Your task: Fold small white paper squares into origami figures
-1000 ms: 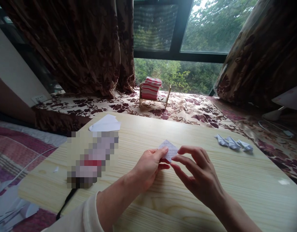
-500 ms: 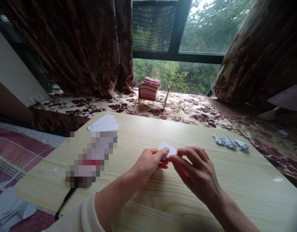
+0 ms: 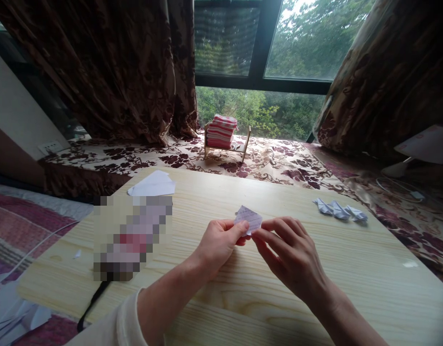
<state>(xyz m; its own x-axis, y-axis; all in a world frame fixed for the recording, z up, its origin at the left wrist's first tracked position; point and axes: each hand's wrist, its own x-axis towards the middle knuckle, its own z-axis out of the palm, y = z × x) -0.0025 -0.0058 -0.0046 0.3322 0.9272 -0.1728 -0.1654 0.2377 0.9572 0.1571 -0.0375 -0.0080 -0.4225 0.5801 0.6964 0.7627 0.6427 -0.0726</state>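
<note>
Folded paper: unreadable lines of writing borne; clamped between thumb and fingers of the left hand, over the table. Its 4 o'clock edge is met by fingertips of the right hand; whether pinched cannot be told. Paper shapes, three: placed at 3 o'clock.
</note>
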